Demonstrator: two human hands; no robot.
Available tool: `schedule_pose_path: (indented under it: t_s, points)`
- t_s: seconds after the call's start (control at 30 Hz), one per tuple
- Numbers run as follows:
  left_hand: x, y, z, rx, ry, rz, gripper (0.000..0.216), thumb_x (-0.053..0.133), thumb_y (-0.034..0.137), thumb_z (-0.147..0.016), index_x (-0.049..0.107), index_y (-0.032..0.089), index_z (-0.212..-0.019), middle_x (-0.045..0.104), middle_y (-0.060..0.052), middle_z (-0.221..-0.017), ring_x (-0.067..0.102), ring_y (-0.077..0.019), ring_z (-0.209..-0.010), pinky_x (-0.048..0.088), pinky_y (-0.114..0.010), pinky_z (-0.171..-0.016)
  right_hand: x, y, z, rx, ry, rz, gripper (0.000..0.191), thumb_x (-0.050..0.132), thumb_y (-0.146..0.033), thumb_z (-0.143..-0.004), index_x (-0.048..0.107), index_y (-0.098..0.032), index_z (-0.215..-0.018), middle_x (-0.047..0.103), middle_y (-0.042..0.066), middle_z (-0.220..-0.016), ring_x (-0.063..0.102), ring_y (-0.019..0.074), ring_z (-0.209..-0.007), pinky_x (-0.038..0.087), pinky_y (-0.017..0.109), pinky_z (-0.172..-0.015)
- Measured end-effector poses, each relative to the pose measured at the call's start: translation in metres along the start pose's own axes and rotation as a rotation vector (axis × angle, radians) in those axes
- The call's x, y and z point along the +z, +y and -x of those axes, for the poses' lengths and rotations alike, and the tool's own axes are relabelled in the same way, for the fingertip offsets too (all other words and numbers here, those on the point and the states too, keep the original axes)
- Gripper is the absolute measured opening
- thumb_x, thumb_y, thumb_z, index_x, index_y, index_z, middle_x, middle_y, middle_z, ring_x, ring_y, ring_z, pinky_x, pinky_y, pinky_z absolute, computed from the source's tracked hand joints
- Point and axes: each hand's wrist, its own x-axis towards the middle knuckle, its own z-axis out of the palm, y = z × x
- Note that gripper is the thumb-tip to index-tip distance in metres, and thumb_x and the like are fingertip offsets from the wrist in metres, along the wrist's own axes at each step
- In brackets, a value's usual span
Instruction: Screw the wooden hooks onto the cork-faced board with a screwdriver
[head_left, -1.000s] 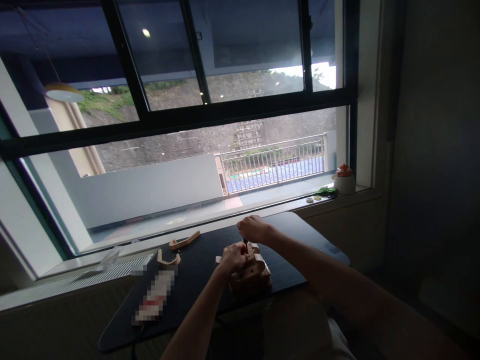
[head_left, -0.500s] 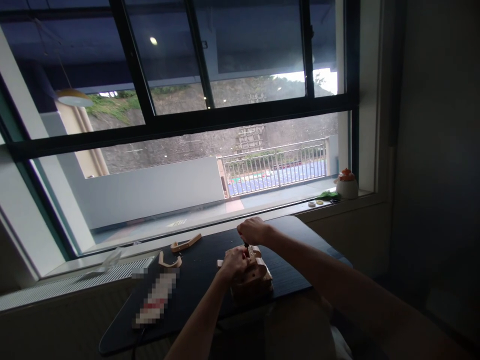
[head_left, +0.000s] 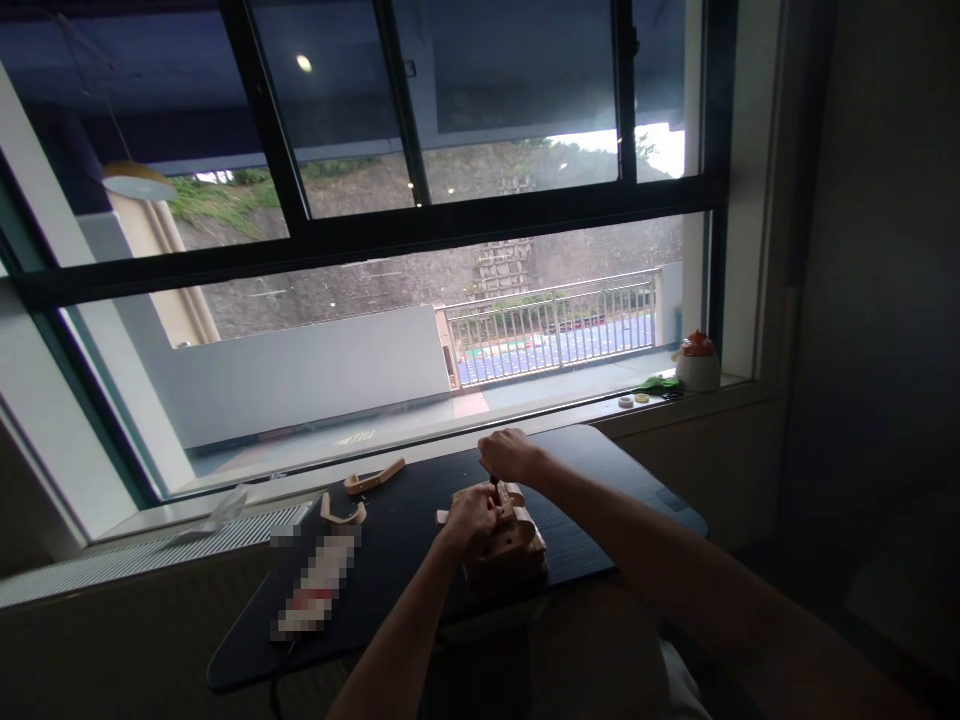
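- Window [head_left: 480, 330]: it fills the upper view. Over the last second the framing has only swayed a little, so the head moved and the work did not.
- Dark table [head_left: 622, 480]: it runs below the sill. A blurred packet [head_left: 319, 585] lies toward its eight o'clock end.
- Wooden assembly [head_left: 514, 550]: it sits on the table's near edge, about five o'clock from the table's middle, in the same spot as a second ago. Work is being done on it in place, with no carrying.
- Left hand [head_left: 469, 520]: it is closed over the assembly's upper left part, fingers curled around the wood, bracing it as before.
- Right hand [head_left: 511, 455]: it is at twelve o'clock above the assembly, clenched in a fist around a thin dark tool [head_left: 495, 487]. It has hardly shifted, so any motion is small, at the wrist or fingers.
- Two loose wooden pieces: the long one [head_left: 373, 477] and the curved one [head_left: 343, 513] lie at ten and nine o'clock from the assembly, untouched.
- The tool's tip points down into the assembly's top, just beside the left fingers. Whether it is seated is too small to tell.
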Motion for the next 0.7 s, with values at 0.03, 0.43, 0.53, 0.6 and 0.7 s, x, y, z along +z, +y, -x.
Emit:
schedule_pose_path:
  t_s: [0.03, 0.43, 0.53, 0.6, 0.7]
  points:
    - [0.000, 0.000, 0.000, 0.006, -0.003, 0.006, 0.015, 0.054, 0.024, -0.078, 0.066, 0.018, -0.084, 0.068, -0.001, -0.076, 0.059, -0.0135, -0.067, 0.038, -0.020, -0.057, -0.003, 0.000, 0.001, -0.006, 0.004, 0.000, 0.032, 0.052, -0.035, -0.088, 0.055, -0.015, -0.112, 0.059, 0.007, -0.110, 0.059, 0.0177, -0.093, 0.049, 0.038, -0.079]
    - [0.008, -0.008, -0.009, 0.003, 0.028, -0.036, 0.014, 0.055, 0.025, -0.075, 0.065, 0.017, -0.079, 0.068, -0.004, -0.079, 0.059, -0.0152, -0.071, 0.037, -0.022, -0.060, 0.001, -0.004, 0.003, -0.062, 0.052, -0.034, 0.026, 0.044, -0.030, -0.091, 0.061, -0.015, -0.104, 0.065, 0.009, -0.099, 0.061, 0.0202, -0.092, 0.049, 0.035, -0.076]
    - [0.008, -0.009, -0.009, 0.001, 0.044, -0.042, 0.016, 0.055, 0.024, -0.074, 0.065, 0.016, -0.083, 0.068, -0.005, -0.082, 0.059, -0.0160, -0.072, 0.037, -0.023, -0.061, 0.004, -0.011, 0.002, -0.032, 0.031, -0.037, 0.030, 0.051, -0.035, -0.089, 0.056, -0.015, -0.111, 0.059, 0.007, -0.108, 0.059, 0.0172, -0.092, 0.050, 0.038, -0.079]
    - [0.007, -0.008, -0.008, -0.004, 0.050, -0.043, 0.017, 0.055, 0.023, -0.074, 0.064, 0.016, -0.085, 0.068, -0.005, -0.082, 0.059, -0.0164, -0.072, 0.037, -0.023, -0.061, 0.004, -0.014, 0.001, -0.016, 0.024, -0.035, 0.033, 0.053, -0.035, -0.087, 0.054, -0.015, -0.113, 0.057, 0.007, -0.111, 0.058, 0.0167, -0.092, 0.050, 0.038, -0.078]
    - [0.005, -0.006, -0.006, -0.002, 0.044, -0.037, 0.014, 0.054, 0.021, -0.074, 0.065, 0.016, -0.082, 0.068, -0.004, -0.080, 0.060, -0.0158, -0.071, 0.038, -0.022, -0.061, 0.001, -0.013, 0.002, -0.019, 0.043, -0.025, 0.029, 0.050, -0.035, -0.089, 0.057, -0.014, -0.108, 0.062, 0.007, -0.104, 0.060, 0.0178, -0.090, 0.050, 0.037, -0.077]
